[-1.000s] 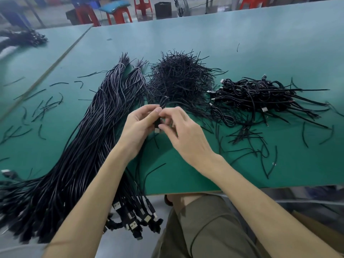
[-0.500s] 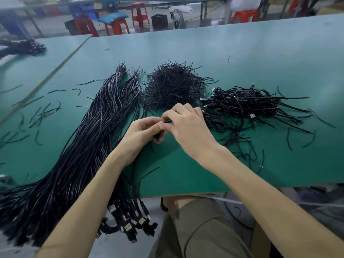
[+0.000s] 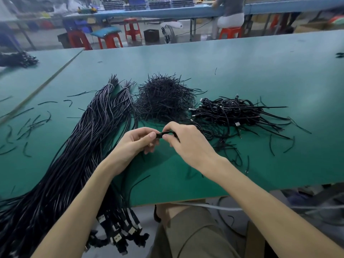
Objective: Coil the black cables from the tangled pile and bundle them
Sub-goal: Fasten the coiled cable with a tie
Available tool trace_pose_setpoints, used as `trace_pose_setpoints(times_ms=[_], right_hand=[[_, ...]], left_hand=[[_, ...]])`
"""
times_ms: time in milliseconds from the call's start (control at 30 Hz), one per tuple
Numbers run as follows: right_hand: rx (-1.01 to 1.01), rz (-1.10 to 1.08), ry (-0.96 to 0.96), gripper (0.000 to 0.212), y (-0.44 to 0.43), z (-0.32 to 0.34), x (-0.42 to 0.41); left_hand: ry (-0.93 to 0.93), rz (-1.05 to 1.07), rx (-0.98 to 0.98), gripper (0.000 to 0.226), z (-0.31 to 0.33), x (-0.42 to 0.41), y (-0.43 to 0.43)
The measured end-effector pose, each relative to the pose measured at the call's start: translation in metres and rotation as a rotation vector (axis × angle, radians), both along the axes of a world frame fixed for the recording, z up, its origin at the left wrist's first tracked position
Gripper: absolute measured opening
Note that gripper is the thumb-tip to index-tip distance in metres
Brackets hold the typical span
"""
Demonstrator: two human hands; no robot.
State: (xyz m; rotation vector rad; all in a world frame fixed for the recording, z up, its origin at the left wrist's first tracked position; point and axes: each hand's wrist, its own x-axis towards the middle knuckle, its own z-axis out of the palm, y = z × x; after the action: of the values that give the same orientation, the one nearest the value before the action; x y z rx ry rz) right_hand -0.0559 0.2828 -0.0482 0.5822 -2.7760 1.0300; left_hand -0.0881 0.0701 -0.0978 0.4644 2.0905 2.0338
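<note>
Head view: left hand [image 3: 135, 144] and right hand [image 3: 188, 144] pinch one black cable [image 3: 164, 134], just before the tie heap [image 3: 163, 101].
Risk: slack fingers [image 3: 151, 135] could let it spring undone.

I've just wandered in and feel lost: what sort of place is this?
Probably a cable-assembly workshop: a long green worktable carries a sheaf of black USB cables, a heap of short black ties and coiled cables, with red plastic stools beyond.

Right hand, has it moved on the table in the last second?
Yes, slightly right: the right hand, pinching a black cable with the left hand, now sits nearer the coiled cable heap, judged against the tie pile.
</note>
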Motion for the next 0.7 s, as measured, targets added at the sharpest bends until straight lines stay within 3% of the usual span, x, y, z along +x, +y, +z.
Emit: trace_pose_setpoints(times_ms=[333, 700], right_hand=[[0.32, 0.052, 0.16, 0.025, -0.019, -0.012, -0.002], [0.339, 0.006, 0.225, 0.02, -0.017, -0.006, -0.017]], left_hand=[[0.061, 0.103, -0.087, 0.033, 0.001, 0.0, 0.005], [0.035, 0.152, -0.003, 0.039, 0.003, 0.001, 0.006]])
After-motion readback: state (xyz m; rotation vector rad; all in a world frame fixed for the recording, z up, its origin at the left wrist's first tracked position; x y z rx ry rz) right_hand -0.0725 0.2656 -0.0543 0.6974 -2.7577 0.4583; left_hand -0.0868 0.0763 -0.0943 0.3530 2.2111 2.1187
